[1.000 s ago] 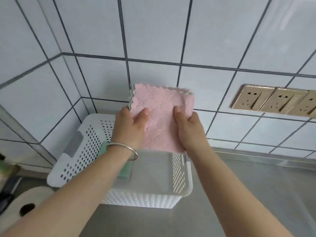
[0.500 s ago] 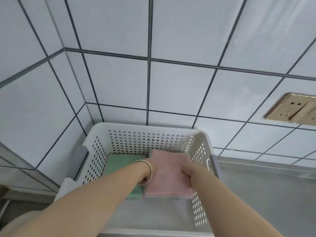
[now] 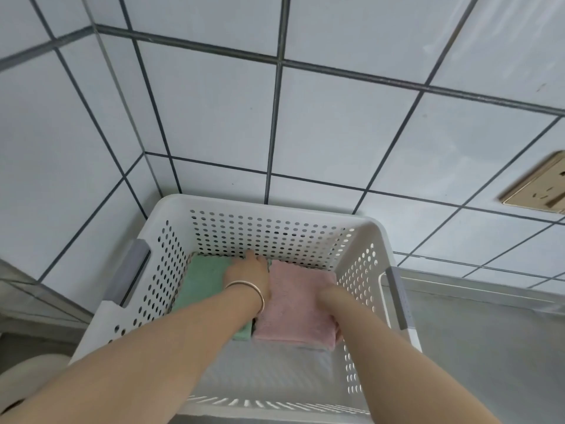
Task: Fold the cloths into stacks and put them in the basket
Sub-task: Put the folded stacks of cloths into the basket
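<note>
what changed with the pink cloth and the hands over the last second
The pink folded cloth, held up in front of the wall in both hands, came down into the white basket and now lies beside the green cloth. The left hand has shifted onto the gap between the cloths; the right hand, mostly hidden by its forearm, is at the pink cloth's right edge. Basket and green cloth stayed put.

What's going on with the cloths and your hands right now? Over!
Left hand down in the basket, resting on the green stack. Right hand mostly hidden beside the pink stack, grip unclear. Stacks side by side. Nothing in the way.
</note>
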Motion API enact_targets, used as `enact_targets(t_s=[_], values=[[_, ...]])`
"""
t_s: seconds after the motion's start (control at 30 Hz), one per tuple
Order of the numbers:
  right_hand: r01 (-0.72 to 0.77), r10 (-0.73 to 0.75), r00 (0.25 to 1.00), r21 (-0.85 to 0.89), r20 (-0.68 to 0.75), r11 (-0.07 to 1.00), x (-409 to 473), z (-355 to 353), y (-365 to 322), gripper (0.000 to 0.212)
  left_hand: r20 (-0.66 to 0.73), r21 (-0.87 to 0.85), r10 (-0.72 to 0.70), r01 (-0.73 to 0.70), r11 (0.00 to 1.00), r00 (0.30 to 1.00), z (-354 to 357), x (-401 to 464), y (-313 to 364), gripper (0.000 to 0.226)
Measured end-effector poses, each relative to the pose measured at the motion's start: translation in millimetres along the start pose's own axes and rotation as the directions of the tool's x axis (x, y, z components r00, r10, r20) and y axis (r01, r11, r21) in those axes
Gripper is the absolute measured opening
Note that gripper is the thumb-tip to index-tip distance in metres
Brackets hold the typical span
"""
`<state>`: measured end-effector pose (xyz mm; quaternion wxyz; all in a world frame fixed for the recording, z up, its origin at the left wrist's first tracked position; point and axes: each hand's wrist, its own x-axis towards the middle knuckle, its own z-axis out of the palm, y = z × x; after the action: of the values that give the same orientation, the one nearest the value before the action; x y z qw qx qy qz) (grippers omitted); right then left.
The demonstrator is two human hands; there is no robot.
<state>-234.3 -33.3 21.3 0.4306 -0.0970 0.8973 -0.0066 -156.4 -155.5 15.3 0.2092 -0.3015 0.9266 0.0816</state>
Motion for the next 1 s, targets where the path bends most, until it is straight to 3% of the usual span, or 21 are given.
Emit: enact_targets(t_s=[0.1,0.23,0.4,0.47,0.53,0.63,0.73,0.9,1.0], values=[[0.089,-0.092,0.994,-0.056,-0.065,0.995,2,1,2,0.038,0.079,-0.022,-0.016,0.018,1.000,0.997,9,3,-6,0.062],[0.095,-0.112,0.982,-0.115,-0.152,0.989,-1,0,5,0.037,0.124,-0.009,0.061,-0.060,0.998,0.990,7,4,-12,0.061],[0.082,-0.150,0.964,-0.292,-0.219,0.953,-15,-4,-4,0.033,-0.087,0.058,0.206,-0.201,0.978,0.975,0,-4,-13,0.049],[0.087,-0.216,0.920,-0.365,-0.328,0.927,-23,-7,-15,0.032,-0.110,0.073,0.348,-0.342,0.937,0.931,6,-4,-8,0.058],[0.124,-0.329,0.848,-0.448,-0.416,0.885,-27,-6,-20,0.034,-0.001,0.098,0.392,-0.390,0.915,0.920,15,-3,-4,0.081],[0.237,-0.443,0.859,-0.567,-0.257,0.789,-18,8,-9,0.068,0.149,0.131,0.346,-0.365,0.922,0.927,30,3,-4,0.109],[0.280,-0.424,0.898,-0.590,-0.118,0.757,-4,21,9,0.098,0.230,0.160,0.309,-0.349,0.923,0.923,38,8,-10,0.116],[0.244,-0.414,0.896,-0.600,-0.161,0.762,5,35,12,0.102,0.294,0.236,0.259,-0.333,0.913,0.920,39,7,-13,0.123],[0.187,-0.394,0.903,-0.666,-0.174,0.722,4,34,3,0.094,0.304,0.226,0.264,-0.338,0.914,0.916,24,2,-8,0.114]])
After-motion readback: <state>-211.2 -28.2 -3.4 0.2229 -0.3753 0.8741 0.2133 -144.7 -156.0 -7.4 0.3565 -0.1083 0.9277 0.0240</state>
